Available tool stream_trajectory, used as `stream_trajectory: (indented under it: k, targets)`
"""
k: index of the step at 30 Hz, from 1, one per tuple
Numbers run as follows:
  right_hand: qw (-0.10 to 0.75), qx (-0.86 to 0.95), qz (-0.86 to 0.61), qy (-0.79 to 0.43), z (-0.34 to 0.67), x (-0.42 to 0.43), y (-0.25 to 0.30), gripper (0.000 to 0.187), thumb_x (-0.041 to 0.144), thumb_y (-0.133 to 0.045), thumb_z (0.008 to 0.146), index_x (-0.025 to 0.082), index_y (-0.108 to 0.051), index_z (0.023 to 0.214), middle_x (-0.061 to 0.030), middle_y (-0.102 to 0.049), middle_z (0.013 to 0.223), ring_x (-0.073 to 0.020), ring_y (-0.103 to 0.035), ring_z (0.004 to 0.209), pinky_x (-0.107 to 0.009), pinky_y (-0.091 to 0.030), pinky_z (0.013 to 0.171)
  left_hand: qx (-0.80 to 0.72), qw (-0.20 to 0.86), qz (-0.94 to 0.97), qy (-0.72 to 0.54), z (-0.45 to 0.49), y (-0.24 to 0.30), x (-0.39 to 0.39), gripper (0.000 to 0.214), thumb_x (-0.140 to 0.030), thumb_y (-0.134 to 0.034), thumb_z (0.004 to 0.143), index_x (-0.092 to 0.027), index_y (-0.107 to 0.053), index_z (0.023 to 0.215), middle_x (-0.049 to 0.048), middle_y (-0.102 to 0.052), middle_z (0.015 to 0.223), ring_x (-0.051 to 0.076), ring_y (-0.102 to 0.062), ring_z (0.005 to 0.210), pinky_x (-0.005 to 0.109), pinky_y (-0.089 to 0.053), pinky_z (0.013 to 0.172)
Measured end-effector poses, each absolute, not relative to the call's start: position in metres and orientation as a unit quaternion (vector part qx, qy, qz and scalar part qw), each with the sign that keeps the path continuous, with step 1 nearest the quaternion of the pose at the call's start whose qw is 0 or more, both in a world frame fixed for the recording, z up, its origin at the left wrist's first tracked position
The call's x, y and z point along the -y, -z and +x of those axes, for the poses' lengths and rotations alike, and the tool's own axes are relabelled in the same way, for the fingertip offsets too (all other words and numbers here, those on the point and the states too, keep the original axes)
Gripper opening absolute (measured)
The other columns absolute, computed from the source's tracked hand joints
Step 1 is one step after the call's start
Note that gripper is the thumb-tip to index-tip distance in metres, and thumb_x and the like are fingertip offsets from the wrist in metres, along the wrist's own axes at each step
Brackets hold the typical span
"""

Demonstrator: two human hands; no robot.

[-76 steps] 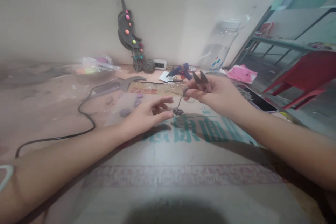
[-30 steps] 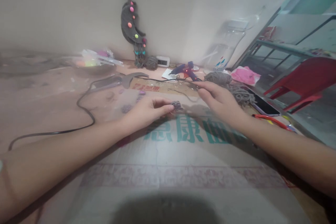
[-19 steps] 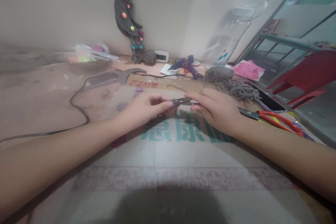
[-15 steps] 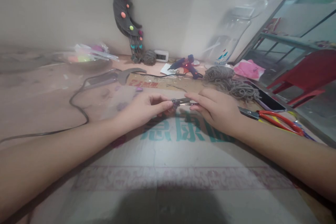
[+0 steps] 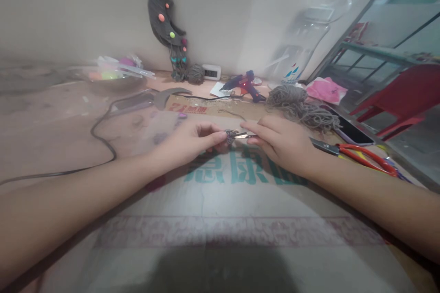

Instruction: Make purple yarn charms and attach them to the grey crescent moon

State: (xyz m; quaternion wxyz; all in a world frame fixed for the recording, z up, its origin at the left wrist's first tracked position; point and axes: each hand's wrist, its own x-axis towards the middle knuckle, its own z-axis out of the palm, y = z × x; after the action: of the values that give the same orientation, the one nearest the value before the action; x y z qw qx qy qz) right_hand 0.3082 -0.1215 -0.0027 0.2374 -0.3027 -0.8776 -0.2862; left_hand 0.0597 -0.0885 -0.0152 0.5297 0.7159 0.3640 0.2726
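Observation:
My left hand [image 5: 188,141] pinches a small grey yarn knot [image 5: 230,135] just above a flattened cardboard sheet [image 5: 240,201] with green print. My right hand [image 5: 282,142] is closed round small metal snips [image 5: 241,135]. Their blade tips touch the knot from the right. Both hands meet at the middle of the sheet.
A grey yarn pile [image 5: 298,106] lies behind my right hand, with red-handled pliers [image 5: 357,155] and a phone [image 5: 347,129] to its right. A blue glue gun [image 5: 242,86], its black cord [image 5: 103,139], a bowl of bright bits [image 5: 113,75] and a dark hanging ornament [image 5: 165,18] stand further back.
My right hand dropped from holding the snips and yarn in the air, reached back, then brought the snips to the knot. My left hand took hold of the knot. The view steadied.

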Motion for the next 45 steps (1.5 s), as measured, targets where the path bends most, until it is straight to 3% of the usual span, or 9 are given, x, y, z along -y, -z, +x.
stream_trajectory:
  k: [16,35,40,45]
  targets:
    - [0.246,0.888,-0.291,0.257,0.3080,0.1226,0.0031,0.034,0.028,-0.041,0.104,0.009,-0.069,0.108,-0.0063,-0.063,0.071,-0.0166,-0.055,0.065,-0.028,-0.042,0.058,-0.341,0.537,0.719,-0.281,0.0606,0.0164,0.0883,0.028,-0.044,-0.066,0.086,-0.016,-0.071,0.084,0.0033,-0.074,0.079,0.014,-0.065,0.070,0.026,-0.048,0.066]
    - [0.252,0.890,-0.316,0.209,0.3103,0.1224,0.0069,0.034,0.030,-0.040,0.103,0.013,-0.069,0.110,-0.0050,-0.062,0.072,-0.0159,-0.056,0.067,-0.026,-0.041,0.059,-0.344,0.534,0.724,-0.269,0.0612,0.0146,0.0879,0.028,-0.044,-0.065,0.087,-0.016,-0.071,0.085,0.0026,-0.073,0.078,0.013,-0.062,0.069,0.026,-0.046,0.065]
    - [0.276,0.869,-0.385,0.144,0.3101,0.1253,0.0049,0.039,0.036,-0.038,0.103,0.014,-0.064,0.123,-0.0084,-0.066,0.085,-0.0187,-0.061,0.076,-0.029,-0.047,0.068,-0.340,0.530,0.727,-0.272,0.0611,0.0133,0.0886,0.027,-0.043,-0.064,0.088,-0.017,-0.070,0.084,0.0022,-0.072,0.079,0.014,-0.063,0.072,0.027,-0.047,0.068]
    - [0.318,0.851,-0.398,0.124,0.3105,0.1278,0.0023,0.044,0.041,-0.034,0.104,0.016,-0.062,0.127,-0.0079,-0.065,0.085,-0.0201,-0.061,0.078,-0.032,-0.048,0.072,-0.361,0.519,0.725,-0.274,0.0612,0.0101,0.0914,0.028,-0.043,-0.062,0.088,-0.017,-0.069,0.085,0.0020,-0.071,0.078,0.013,-0.061,0.066,0.025,-0.044,0.061]
